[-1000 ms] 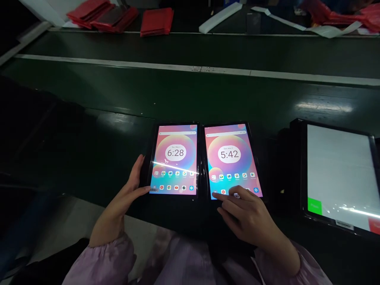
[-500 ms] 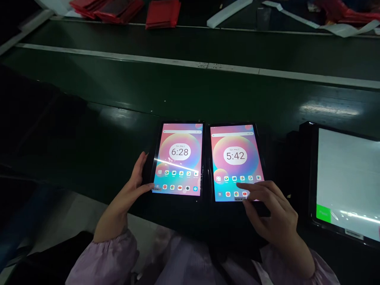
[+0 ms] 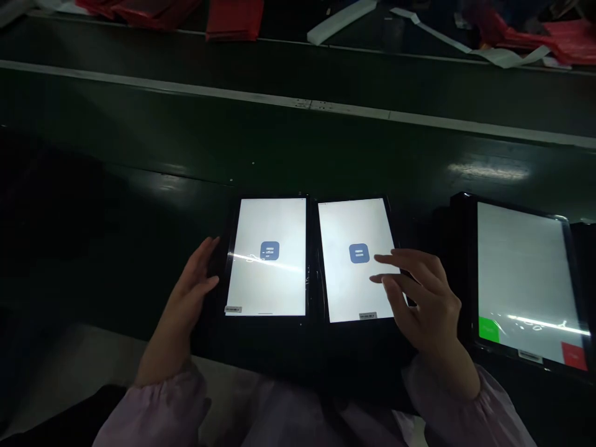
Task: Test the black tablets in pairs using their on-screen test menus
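Two tablets lie side by side on the dark green work surface, each showing a white screen with a blue icon. Just left of the left tablet (image 3: 274,285) is my left hand (image 3: 189,298), fingers apart and holding nothing. Over the lower right part of the right tablet (image 3: 347,285) hovers my right hand (image 3: 426,298), its fingers spread and empty. Each tablet has a small barcode label near its lower edge. Whether any fingertip touches the right screen cannot be made out.
A third tablet (image 3: 526,279) with green and red squares on its pale screen sits raised at the right. Red pouches (image 3: 235,18) and white strips (image 3: 342,22) lie beyond the pale rail (image 3: 261,96) at the back.
Both tablets have switched from a colourful home screen with a clock to white screens with a blue icon. My left thumb has come off the left tablet's corner. The view has shifted slightly.
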### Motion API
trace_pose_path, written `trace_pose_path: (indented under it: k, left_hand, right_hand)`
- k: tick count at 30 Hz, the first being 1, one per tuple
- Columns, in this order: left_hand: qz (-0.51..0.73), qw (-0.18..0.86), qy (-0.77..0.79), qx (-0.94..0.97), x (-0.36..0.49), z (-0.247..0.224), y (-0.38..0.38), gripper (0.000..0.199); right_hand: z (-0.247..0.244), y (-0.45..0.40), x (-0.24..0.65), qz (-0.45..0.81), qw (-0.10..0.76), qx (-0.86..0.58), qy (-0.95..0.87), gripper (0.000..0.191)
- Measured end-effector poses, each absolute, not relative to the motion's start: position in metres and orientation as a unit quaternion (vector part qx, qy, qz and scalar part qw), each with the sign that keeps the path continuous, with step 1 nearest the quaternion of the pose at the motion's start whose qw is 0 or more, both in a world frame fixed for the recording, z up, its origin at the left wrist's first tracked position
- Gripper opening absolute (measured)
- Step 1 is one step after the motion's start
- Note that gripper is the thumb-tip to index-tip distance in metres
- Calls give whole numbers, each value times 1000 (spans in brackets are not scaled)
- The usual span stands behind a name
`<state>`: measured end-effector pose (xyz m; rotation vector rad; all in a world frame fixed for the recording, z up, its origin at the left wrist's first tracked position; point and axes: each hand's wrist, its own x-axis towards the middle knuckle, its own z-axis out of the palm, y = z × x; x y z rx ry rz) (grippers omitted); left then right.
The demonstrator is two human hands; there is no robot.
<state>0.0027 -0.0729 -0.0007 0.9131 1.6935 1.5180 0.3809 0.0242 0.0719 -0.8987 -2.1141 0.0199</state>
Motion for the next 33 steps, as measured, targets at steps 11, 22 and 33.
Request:
trace_pose_path:
  k: [11, 22, 33]
  left_hand:
    - [695, 269, 611, 266, 11, 22, 0, 27]
    - [699, 271, 610, 255, 0, 14, 4, 20]
    - [708, 256, 607, 253, 7, 12, 3, 15]
  right_hand:
    - [39, 39, 384, -7, 356, -530, -769, 34]
    - [37, 37, 383, -14, 346, -526, -777, 35]
    - [45, 35, 383, 3, 358, -510, -782, 32]
